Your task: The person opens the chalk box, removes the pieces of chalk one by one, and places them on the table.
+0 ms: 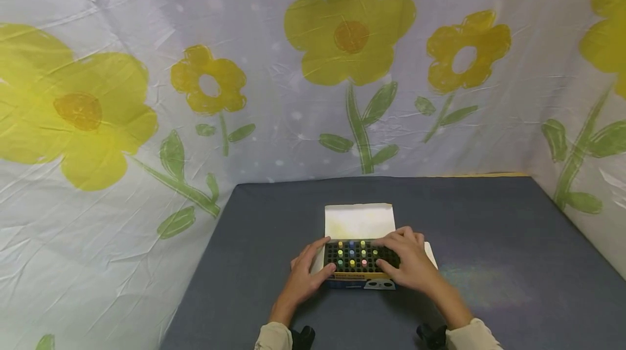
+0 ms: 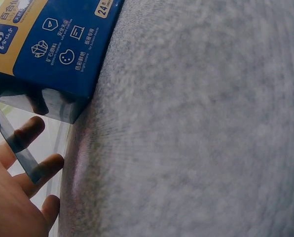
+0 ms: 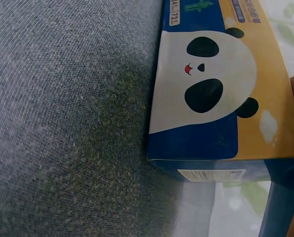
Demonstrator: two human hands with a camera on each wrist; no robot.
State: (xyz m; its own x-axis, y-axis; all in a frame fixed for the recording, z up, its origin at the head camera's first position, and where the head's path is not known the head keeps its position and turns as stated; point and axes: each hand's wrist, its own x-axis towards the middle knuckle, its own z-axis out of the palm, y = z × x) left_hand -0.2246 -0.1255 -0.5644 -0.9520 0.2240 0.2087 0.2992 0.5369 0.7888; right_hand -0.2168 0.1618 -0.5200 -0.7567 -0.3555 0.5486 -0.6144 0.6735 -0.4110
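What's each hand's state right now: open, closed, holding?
Left hand: holding the box by its left end.
Right hand: over the box's right end; can't tell whether it grips anything.

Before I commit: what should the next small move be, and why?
Probably have the right hand pinch the rightmost visible stick: it shows between thumb and forefinger, and the left hand touches the left end of the box, likely steadying it.

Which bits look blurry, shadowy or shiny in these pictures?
Head view: a faint rainbow sheen on the table, right of the box, with soft shadow below the box's front; left wrist view: the table looks blurry, the box's printing clearer; right wrist view: darker shadow beside the box, the printed panda fairly sharp.
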